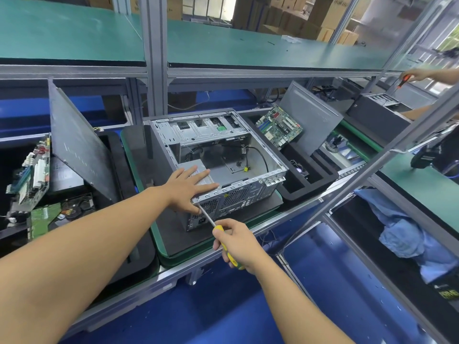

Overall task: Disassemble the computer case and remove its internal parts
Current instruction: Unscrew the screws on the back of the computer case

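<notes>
- Fingers of our left hand lie straight and spread, pressing flat on the power supply in the near left corner of the computer case, which sits open side up on the desk.
- We judge the step in hand to be freeing that power supply from the case's rear wall. We should press down firmly so the unit cannot twist or drop as its fixings loosen.
- Just right of our left thumb, the screwdriver tip meets the case's rear corner. The screw itself is hidden, so we seat the tip squarely and hold the shaft in line before turning.
- Our right hand, in front of the case, has its fingers clamped round the yellow handle.
- Right of the case, a motherboard leans in a black tray.
</notes>
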A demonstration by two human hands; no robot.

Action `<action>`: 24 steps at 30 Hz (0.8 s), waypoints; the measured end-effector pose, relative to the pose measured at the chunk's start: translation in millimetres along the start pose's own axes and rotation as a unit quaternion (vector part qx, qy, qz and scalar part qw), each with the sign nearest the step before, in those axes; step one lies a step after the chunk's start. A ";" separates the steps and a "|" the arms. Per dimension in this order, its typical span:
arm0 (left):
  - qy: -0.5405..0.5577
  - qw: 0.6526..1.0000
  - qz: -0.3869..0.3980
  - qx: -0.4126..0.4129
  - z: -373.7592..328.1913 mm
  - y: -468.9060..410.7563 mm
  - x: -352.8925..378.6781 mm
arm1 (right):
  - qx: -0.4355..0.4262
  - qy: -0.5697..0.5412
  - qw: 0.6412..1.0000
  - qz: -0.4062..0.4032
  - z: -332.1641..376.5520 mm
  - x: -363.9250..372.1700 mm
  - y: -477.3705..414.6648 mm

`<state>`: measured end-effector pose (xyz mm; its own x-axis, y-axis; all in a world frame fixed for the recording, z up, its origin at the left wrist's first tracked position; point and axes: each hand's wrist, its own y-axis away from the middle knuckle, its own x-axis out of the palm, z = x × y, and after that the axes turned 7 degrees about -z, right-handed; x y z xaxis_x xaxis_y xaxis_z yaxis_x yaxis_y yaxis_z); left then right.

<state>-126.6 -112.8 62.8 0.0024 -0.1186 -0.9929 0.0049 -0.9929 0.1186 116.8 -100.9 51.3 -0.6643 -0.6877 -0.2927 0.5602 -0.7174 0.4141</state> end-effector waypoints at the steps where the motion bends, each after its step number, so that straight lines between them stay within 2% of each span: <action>1: -0.001 1.000 0.003 0.000 -0.4 0.2 -0.8 | 0.033 -0.034 0.999 0.016 2.2 -1.4 -1.4; 4: -0.002 1.000 0.011 -0.001 -0.2 0.7 -3.2 | 0.116 -0.090 0.985 0.086 8.2 -5.5 -4.1; 7: 0.004 1.000 0.022 -0.001 1.0 2.2 -5.0 | 0.130 -0.101 0.975 0.150 8.9 -8.8 -3.2; 11: -0.001 1.000 0.018 0.002 1.1 0.8 -5.4 | 0.054 -0.068 0.989 0.124 3.1 -11.1 -2.4; 15: -0.005 1.000 0.017 0.004 0.8 0.3 -4.3 | 0.039 -0.048 0.995 0.077 -2.3 0.5 3.3; 17: -0.005 1.000 0.017 0.004 1.1 0.3 -3.9 | 0.005 0.017 0.999 0.038 -2.9 5.5 6.0; 18: -0.006 1.000 0.016 0.004 0.8 0.5 -3.7 | -0.030 0.093 0.995 0.006 -1.6 5.9 7.5; 19: -0.008 1.000 0.015 0.004 0.6 0.7 -3.8 | -0.069 0.190 0.979 -0.031 -0.1 5.1 8.9; 21: -0.012 1.000 0.014 0.005 0.1 0.9 -4.0 | -0.134 0.359 0.919 -0.095 0.1 3.1 9.3; 22: -0.012 1.000 0.014 0.005 -0.4 0.9 -4.3 | -0.153 0.391 0.901 -0.112 0.3 3.3 9.3; 23: -0.013 1.000 0.014 0.004 -0.9 1.0 -4.9 | -0.158 0.394 0.898 -0.112 0.9 3.9 8.8; 24: -0.014 1.000 0.015 0.004 -1.2 1.3 -5.7 | -0.148 0.366 0.913 -0.100 1.3 4.6 7.6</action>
<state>-125.4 -113.4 68.6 -0.0260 -0.1480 -0.9886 -0.0021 -0.9890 0.1481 117.5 -109.4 54.2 -0.3208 -0.3523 -0.8792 0.6453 -0.7608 0.0693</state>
